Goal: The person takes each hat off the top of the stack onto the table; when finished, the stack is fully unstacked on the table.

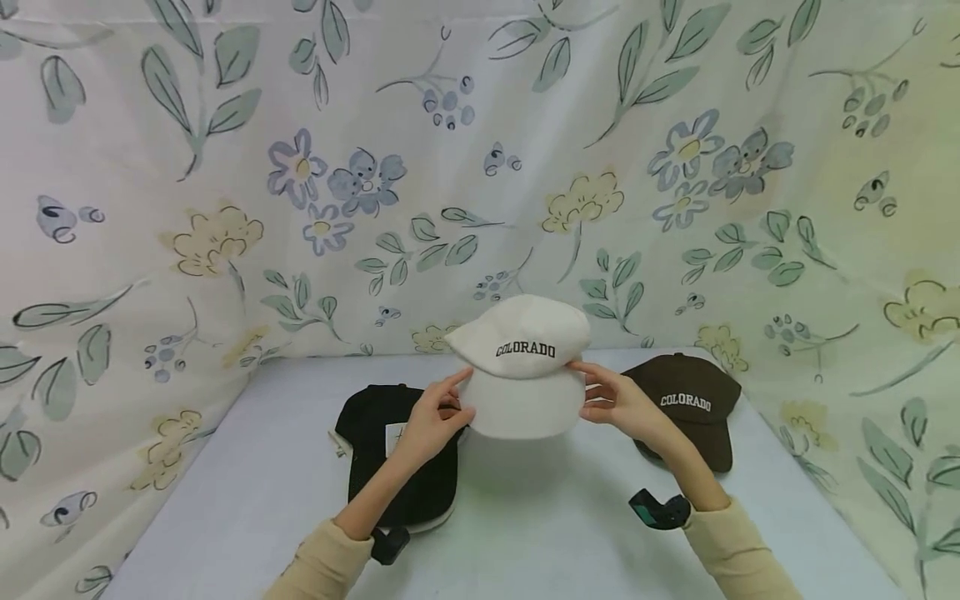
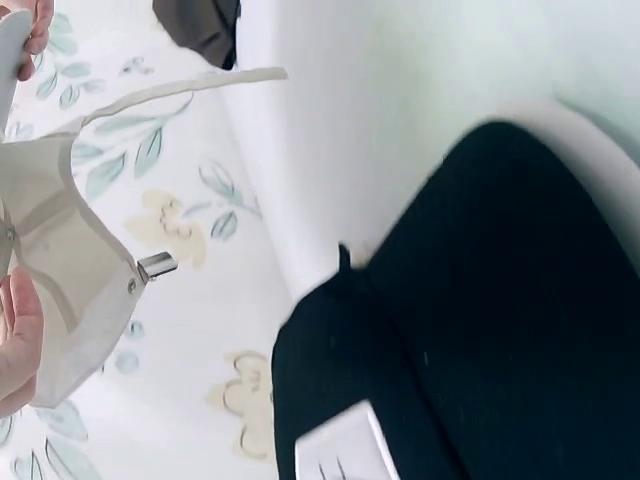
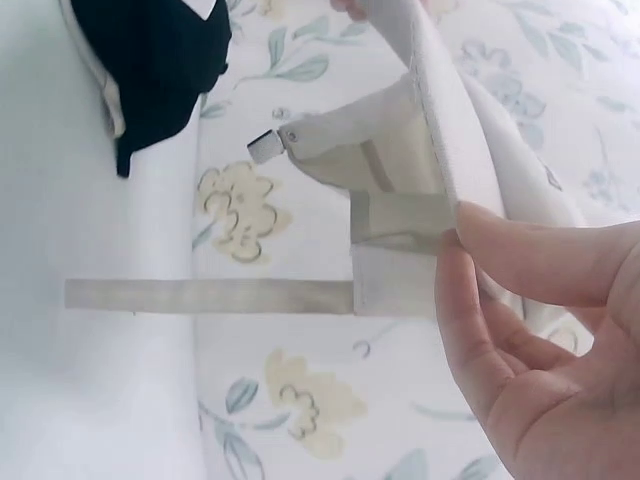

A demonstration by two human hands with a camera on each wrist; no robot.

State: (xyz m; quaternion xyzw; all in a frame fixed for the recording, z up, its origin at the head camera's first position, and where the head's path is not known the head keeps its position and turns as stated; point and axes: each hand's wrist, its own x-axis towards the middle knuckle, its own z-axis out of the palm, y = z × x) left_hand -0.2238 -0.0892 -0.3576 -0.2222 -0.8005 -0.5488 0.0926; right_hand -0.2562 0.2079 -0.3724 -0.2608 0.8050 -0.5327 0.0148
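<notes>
A white baseball cap (image 1: 525,333) lettered COLORADO is held up above the table, its brim toward me. My left hand (image 1: 435,417) pinches the brim's left side between thumb and fingers. On the other side, my right hand (image 1: 618,400) pinches the brim's right edge. Seen from the right wrist, the cap's back strap (image 3: 210,296) hangs loose, apart from the metal buckle (image 3: 266,146). The left wrist view shows the cap's pale inside (image 2: 60,220), with only part of my left hand (image 2: 18,345) at the frame's edge.
A black cap (image 1: 405,467) with a white patch lies on the left of the white table (image 1: 225,500), partly behind my left forearm, with something pale under it. On the right sits a brown COLORADO cap (image 1: 686,400). A floral curtain (image 1: 480,167) hangs behind.
</notes>
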